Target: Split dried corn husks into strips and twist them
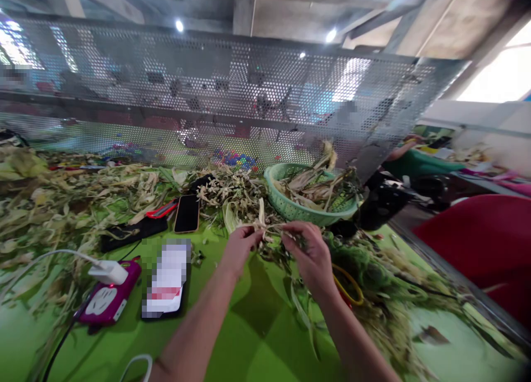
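Both hands meet over the green tabletop [257, 310] in the middle of the head view. My left hand [243, 246] pinches one end of a pale dried husk strip [267, 227]. The fingers of my right hand [307, 249] are closed on the strip's other side, so it spans the gap between them. One piece of the husk sticks upward near my left fingertips. Just beyond lies a heap of dried husk scraps [234, 191]. A green plastic basket [286, 207] with long dry husks in it stands behind my right hand.
Left of my arms lie a lit phone [168, 277], a dark phone [187, 213], a red cutter [163, 209] and a purple power strip [112, 299] with a white charger. Husk fibres [373, 277] and a yellow ring [352, 285] lie right. A perforated metal panel [232, 94] rises behind.
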`<control>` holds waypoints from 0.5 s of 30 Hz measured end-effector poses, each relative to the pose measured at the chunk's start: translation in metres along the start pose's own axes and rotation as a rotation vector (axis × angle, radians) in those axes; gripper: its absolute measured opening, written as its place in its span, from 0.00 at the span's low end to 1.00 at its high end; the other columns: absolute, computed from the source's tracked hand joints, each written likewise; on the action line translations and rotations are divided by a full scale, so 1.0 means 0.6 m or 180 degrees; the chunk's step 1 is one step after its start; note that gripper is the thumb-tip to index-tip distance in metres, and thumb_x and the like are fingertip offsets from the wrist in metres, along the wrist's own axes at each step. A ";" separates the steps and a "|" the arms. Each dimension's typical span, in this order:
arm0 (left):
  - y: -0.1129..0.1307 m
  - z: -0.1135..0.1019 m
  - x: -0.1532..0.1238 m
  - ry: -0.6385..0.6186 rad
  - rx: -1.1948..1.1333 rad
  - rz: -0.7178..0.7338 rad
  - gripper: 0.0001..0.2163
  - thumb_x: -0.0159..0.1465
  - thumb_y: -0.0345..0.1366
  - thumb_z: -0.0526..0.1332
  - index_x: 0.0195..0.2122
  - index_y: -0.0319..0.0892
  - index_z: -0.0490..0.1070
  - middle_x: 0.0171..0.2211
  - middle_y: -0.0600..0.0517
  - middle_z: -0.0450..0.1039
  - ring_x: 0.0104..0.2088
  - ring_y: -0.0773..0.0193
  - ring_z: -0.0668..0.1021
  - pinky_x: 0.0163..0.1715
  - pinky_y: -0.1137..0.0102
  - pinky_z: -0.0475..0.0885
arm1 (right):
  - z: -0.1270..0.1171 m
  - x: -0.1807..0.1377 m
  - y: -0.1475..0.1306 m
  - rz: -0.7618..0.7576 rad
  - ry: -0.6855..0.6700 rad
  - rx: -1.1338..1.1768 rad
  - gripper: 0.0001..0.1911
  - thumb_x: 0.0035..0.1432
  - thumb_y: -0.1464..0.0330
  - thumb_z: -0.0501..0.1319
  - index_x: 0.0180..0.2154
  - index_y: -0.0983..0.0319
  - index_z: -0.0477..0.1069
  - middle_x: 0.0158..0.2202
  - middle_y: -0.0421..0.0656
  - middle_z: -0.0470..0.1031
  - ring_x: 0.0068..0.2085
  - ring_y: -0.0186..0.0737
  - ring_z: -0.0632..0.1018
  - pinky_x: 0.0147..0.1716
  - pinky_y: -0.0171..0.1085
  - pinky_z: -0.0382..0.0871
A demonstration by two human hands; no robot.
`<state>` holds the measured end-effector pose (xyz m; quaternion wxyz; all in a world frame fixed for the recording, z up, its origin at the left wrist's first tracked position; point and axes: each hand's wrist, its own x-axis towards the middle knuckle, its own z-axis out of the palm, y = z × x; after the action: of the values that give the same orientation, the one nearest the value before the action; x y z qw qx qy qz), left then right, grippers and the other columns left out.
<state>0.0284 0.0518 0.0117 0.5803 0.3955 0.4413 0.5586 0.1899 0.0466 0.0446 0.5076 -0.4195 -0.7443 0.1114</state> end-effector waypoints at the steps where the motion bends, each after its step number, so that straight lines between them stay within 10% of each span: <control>1: -0.001 -0.001 0.001 0.0023 -0.0069 -0.0035 0.14 0.50 0.44 0.67 0.32 0.38 0.76 0.25 0.53 0.71 0.25 0.70 0.67 0.27 0.73 0.58 | 0.004 -0.002 -0.004 -0.0073 -0.0242 0.0034 0.04 0.57 0.67 0.61 0.37 0.57 0.72 0.37 0.42 0.73 0.42 0.43 0.71 0.43 0.42 0.63; 15: -0.010 0.011 -0.001 0.0049 -0.0168 0.0102 0.15 0.50 0.46 0.66 0.29 0.37 0.76 0.26 0.51 0.74 0.29 0.64 0.73 0.33 0.70 0.66 | 0.038 -0.022 0.004 0.0010 -0.0878 -0.0942 0.08 0.60 0.62 0.57 0.31 0.59 0.67 0.30 0.44 0.73 0.35 0.45 0.70 0.36 0.41 0.62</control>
<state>0.0365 0.0509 0.0082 0.5781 0.3828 0.4245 0.5823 0.1732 0.0444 0.0239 0.3334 -0.4714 -0.8144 0.0580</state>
